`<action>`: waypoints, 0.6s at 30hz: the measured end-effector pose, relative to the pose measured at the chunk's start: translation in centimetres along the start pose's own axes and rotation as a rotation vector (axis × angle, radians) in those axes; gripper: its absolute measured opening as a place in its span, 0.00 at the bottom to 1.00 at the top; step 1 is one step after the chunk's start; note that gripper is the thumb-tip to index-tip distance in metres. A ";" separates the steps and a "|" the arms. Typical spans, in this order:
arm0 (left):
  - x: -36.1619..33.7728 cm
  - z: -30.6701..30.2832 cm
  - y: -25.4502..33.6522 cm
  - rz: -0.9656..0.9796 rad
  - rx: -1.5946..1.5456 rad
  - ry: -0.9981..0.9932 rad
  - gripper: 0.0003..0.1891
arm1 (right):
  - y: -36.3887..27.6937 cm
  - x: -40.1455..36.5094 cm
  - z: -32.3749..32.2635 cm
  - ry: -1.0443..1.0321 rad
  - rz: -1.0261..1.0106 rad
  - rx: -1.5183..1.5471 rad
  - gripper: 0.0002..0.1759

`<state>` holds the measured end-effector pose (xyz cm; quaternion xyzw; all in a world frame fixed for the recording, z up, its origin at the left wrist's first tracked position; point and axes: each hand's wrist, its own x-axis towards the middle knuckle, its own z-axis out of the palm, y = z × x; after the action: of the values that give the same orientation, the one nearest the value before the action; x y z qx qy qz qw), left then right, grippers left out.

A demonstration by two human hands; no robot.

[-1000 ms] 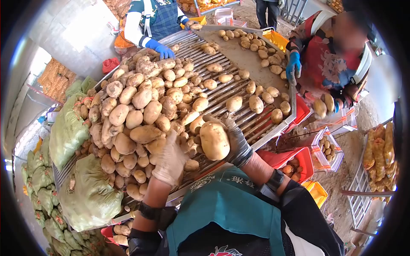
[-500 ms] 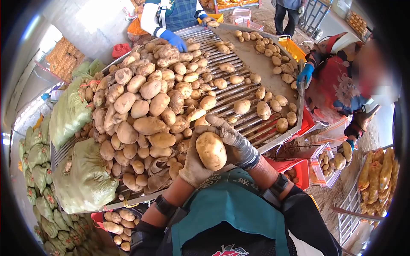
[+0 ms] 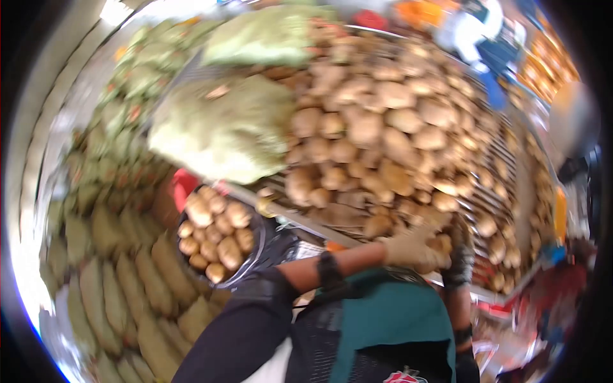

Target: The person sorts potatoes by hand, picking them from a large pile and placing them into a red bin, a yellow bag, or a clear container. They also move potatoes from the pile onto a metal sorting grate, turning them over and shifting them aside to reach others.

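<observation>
The picture is smeared by motion. My left hand (image 3: 412,247), in a pale glove, is closed around a potato (image 3: 440,243) at the near edge of the slatted table (image 3: 303,220). Close beside it, my right hand (image 3: 458,252), in a dark grey glove, is at the potato's other side; its fingers are too blurred to read. Just beyond both hands rises a big heap of potatoes (image 3: 396,127). Left of my left arm stands a black-rimmed bucket (image 3: 258,239) with several potatoes in it.
Two green mesh sacks, one near (image 3: 223,127) and one farther back (image 3: 262,38), lie on the table's left side. Stacked filled sacks (image 3: 115,287) cover the left floor. A co-worker's blue glove (image 3: 491,89) is by the heap; another person's red sleeve (image 3: 565,281) shows at right.
My view has swung left and down, bringing the bucket and stacked sacks further into sight. My hands now appear lower and farther right, with the potato still between them.
</observation>
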<state>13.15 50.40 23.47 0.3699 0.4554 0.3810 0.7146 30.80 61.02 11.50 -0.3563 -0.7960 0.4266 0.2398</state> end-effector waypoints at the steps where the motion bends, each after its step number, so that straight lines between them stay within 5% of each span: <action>1: 2.2 -0.7 -5.2 0.430 0.511 0.331 0.52 | -0.2 1.0 1.3 0.111 0.155 0.484 0.16; 2: 0.7 -1.2 -3.5 0.422 0.571 0.266 0.53 | -0.2 1.3 2.6 0.141 0.231 0.767 0.15; 5: -0.7 -2.1 -6.4 0.451 0.609 0.446 0.51 | -5.1 2.8 5.6 0.068 0.265 0.826 0.15; 8: -1.6 -5.3 -10.7 0.602 0.523 0.545 0.51 | -5.4 4.6 8.4 -0.204 0.379 1.156 0.18; 10: -0.9 -8.6 -15.8 0.680 0.182 0.532 0.48 | -9.9 5.0 9.7 -0.168 0.485 1.080 0.17; 13: -14.5 -10.1 -10.3 0.562 -0.304 0.692 0.45 | -12.7 4.9 10.7 -0.214 0.405 0.885 0.18; 14: -17.4 -11.1 -10.8 0.572 -0.449 0.734 0.45 | -12.8 4.7 10.9 -0.273 0.330 0.787 0.19; 16: -24.0 -14.1 -13.7 0.561 -0.155 1.033 0.44 | -11.5 4.3 10.9 -0.241 0.289 0.706 0.18; 18: -30.8 -16.1 -18.2 0.412 -0.418 1.150 0.40 | -10.1 3.6 10.4 -0.214 0.333 0.605 0.16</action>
<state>-7.17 18.27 13.91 0.0395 0.6014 0.7285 0.3257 17.73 54.68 14.93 -0.3475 -0.5852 0.7110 0.1770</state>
